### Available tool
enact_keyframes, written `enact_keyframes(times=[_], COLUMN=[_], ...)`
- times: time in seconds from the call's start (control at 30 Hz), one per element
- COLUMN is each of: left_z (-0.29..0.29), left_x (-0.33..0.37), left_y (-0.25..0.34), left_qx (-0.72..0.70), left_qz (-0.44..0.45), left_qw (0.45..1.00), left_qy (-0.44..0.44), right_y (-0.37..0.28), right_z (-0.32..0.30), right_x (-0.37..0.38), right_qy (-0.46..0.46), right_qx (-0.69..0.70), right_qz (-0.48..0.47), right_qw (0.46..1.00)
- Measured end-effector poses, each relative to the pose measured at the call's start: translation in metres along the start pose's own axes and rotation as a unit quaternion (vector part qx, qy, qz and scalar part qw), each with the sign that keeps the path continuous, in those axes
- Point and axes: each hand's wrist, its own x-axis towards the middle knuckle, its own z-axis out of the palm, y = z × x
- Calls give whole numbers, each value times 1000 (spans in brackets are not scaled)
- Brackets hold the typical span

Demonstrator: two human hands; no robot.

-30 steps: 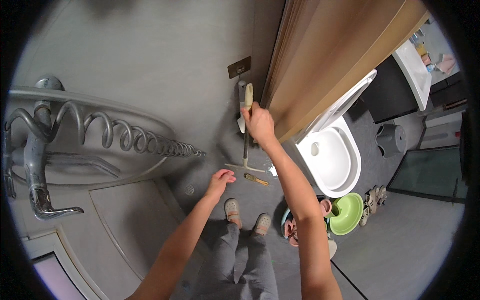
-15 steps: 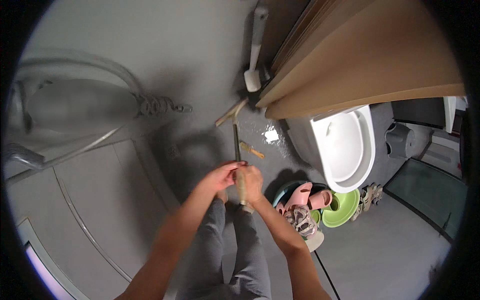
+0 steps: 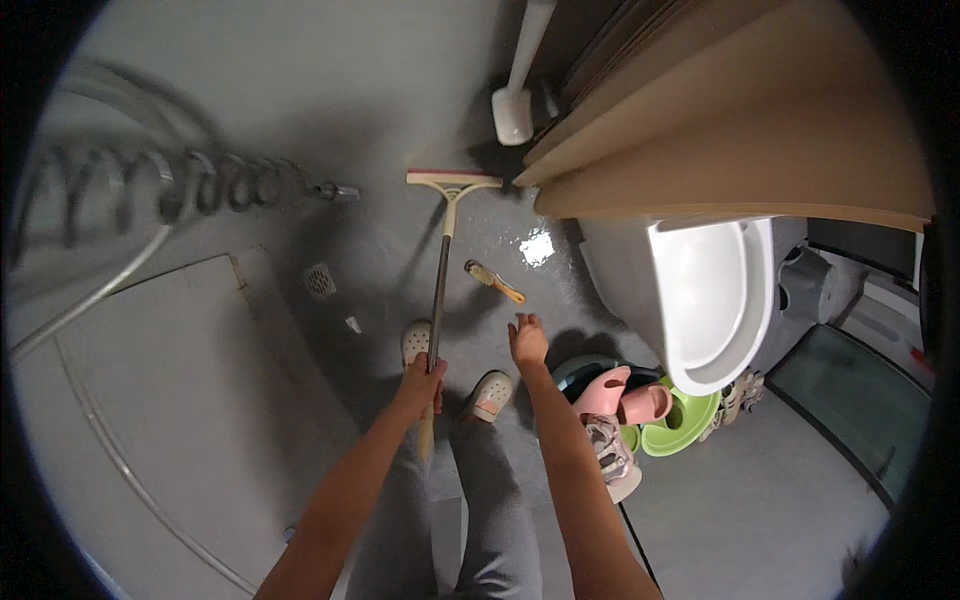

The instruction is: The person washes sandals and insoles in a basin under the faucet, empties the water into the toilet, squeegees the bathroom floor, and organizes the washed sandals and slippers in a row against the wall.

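Note:
A long-handled floor squeegee (image 3: 440, 290) stands in front of me, its cream blade head at the far end near the wall. My left hand (image 3: 424, 385) is wrapped round its pole, close to the lower grip. Off the pole, my right hand (image 3: 528, 340) hangs with bent fingers somewhat apart and holds nothing that I can see. Just beyond it a scrubbing brush (image 3: 494, 281) with an orange-yellow handle lies on the wet grey floor.
On the right are a white basin (image 3: 706, 305) and a brown curtain (image 3: 740, 130). Pink slippers (image 3: 604, 390) and other footwear fill a tub beside a green basin (image 3: 680, 425). A coiled hose (image 3: 225, 182) hangs at left, above a floor drain (image 3: 319, 279). A white-headed toilet brush (image 3: 513, 115) stands far back.
My right hand has let go of the squeegee pole and moved right, toward the scrubbing brush. The squeegee has shifted left and its head has turned to lie crosswise.

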Motion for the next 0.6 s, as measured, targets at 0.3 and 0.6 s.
enact_keyframes(times=[0.3,0.6], left_z=[17,50], left_x=[71,50], left_y=[-55,-41], left_qx=[-83,-56], left_qz=[-8,76], left_qw=[991,993], left_qy=[-100,-74], right_y=[51,54], right_z=[126,106], right_x=[96,41], right_qy=[80,17], right_qx=[-44,127], right_qz=[118,62], right_qw=[989,990])
